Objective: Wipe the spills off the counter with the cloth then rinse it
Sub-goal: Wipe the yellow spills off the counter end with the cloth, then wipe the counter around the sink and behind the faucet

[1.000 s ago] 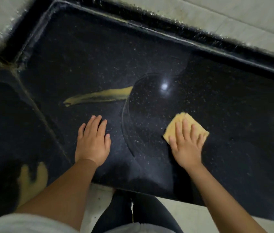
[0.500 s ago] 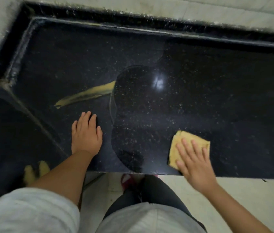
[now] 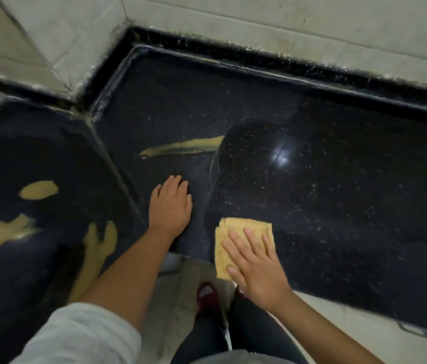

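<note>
A folded yellow cloth (image 3: 236, 228) lies flat on the black speckled counter (image 3: 338, 195) at its front edge. My right hand (image 3: 255, 266) presses on the cloth with straight, spread fingers. My left hand (image 3: 170, 203) rests flat on the counter to the left of the cloth, fingers together. A long yellow smear (image 3: 180, 148) runs across the counter beyond my left hand. On the left counter section lie several more yellow spills (image 3: 39, 189), (image 3: 5, 233), (image 3: 99, 248). A darker wet patch (image 3: 259, 158) lies right of the long smear.
Pale tiled walls (image 3: 259, 24) meet at the corner behind the counter. A seam (image 3: 118, 169) divides the left section from the main one. Below the front edge I see the pale floor (image 3: 180, 298), my dark trousers and a red shoe (image 3: 207, 295).
My right hand has dragged the cloth toward me to the front edge and then leftward. My left hand stayed flat. My view has shifted, showing more of the left section.
</note>
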`<action>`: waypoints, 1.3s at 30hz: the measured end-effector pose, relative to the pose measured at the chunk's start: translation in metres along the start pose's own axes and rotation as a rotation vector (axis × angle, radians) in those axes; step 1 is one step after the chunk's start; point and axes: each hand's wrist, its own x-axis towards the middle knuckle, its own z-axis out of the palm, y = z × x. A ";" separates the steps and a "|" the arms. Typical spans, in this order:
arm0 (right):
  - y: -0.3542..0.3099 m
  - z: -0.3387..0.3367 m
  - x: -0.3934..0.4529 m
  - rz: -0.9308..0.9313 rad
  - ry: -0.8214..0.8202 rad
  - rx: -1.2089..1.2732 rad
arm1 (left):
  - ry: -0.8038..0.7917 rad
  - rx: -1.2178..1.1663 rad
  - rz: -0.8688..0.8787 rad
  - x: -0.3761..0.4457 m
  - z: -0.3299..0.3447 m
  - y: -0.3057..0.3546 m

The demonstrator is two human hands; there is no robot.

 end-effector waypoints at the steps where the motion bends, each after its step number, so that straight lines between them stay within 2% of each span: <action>1: 0.016 0.001 -0.010 -0.026 0.009 -0.001 | 0.012 0.003 -0.001 -0.005 0.000 -0.004; 3: 0.053 -0.001 -0.019 -0.006 -0.004 0.015 | -0.003 0.040 -0.028 -0.018 -0.005 -0.012; 5: 0.082 -0.016 -0.009 0.101 -0.049 0.020 | -0.004 0.067 -0.060 -0.033 -0.006 -0.020; 7: 0.100 -0.029 0.020 0.171 0.000 0.018 | -0.001 0.079 -0.078 -0.048 -0.005 -0.021; 9: 0.099 -0.043 0.057 0.246 -0.031 0.081 | -0.006 0.041 -0.080 -0.060 0.000 -0.010; 11: 0.080 -0.057 0.098 0.245 -0.067 0.104 | -0.011 0.013 -0.098 -0.066 0.001 0.005; 15: 0.018 -0.064 0.139 0.089 -0.103 0.095 | -0.013 0.043 -0.205 -0.073 -0.007 0.014; 18: -0.028 -0.043 0.127 -0.186 0.096 0.008 | 0.001 0.053 -0.319 -0.077 -0.013 0.000; 19: -0.037 -0.035 0.117 -0.256 0.112 -0.002 | 0.001 0.052 -0.339 -0.077 -0.015 -0.005; 22: -0.031 -0.015 0.080 -0.373 -0.012 -0.008 | 0.022 0.065 -0.347 -0.073 -0.023 -0.021; 24: -0.003 -0.007 0.061 -0.404 0.018 -0.003 | 0.053 0.091 -0.321 -0.062 -0.030 -0.031; 26: 0.032 -0.004 0.054 -0.326 0.046 -0.025 | 0.079 0.061 -0.304 -0.046 -0.037 -0.039; 29: 0.054 -0.028 0.073 0.018 0.131 -0.016 | 0.005 0.052 -0.300 -0.020 -0.042 -0.053; 31: 0.037 -0.041 0.098 0.278 0.007 0.037 | -0.066 0.061 -0.279 -0.004 -0.040 -0.062; 32: 0.018 -0.048 0.112 0.346 -0.033 0.068 | -0.091 0.074 -0.260 0.004 -0.038 -0.066; 34: -0.026 -0.050 0.138 0.326 -0.031 0.106 | -0.153 0.111 -0.191 0.018 -0.037 -0.075; 36: -0.064 -0.043 0.147 0.212 0.039 0.015 | -0.213 0.127 -0.149 0.028 -0.035 -0.082; 39: -0.092 -0.027 0.122 0.108 -0.014 0.031 | -0.263 0.101 -0.129 0.031 -0.033 -0.086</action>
